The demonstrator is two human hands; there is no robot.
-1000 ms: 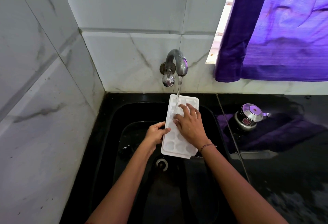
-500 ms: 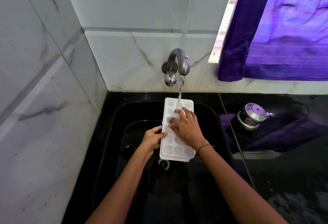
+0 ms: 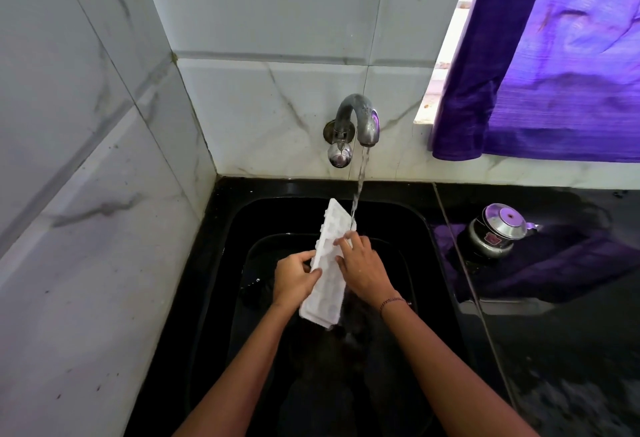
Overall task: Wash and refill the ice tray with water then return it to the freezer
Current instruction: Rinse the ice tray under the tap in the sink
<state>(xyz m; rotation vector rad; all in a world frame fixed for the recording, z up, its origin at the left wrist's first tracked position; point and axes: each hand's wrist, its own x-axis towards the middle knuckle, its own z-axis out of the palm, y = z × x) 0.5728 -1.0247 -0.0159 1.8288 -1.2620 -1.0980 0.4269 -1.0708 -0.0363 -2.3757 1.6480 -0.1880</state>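
Right now the person is holding the white ice tray [image 3: 328, 286] above the black sink [image 3: 420, 220], with its long side running from near to far. The tray is tilting, its left long edge raised and its hollows facing right. The left hand [image 3: 294, 279] is gripping that left edge about halfway along, thumb lying on the upper face and fingers curling round underneath. The right hand [image 3: 363, 270] is resting on the hollowed face from the right, its fingers only slightly bent and spreading across the compartments rather than closing round anything. A thin beaded bracelet [image 3: 391, 302] is circling the right wrist. Water [image 3: 360, 187] is running from the curved metal tap [image 3: 362, 118] on the marble-tiled wall [image 3: 277, 97] and is landing at the tray's far right edge, just beside the right fingertips. On the dark counter [image 3: 571, 332] to the right, a small steel pot [image 3: 497, 234] is sitting well apart from the sink. A purple curtain [image 3: 561, 73] is hanging at the far right.
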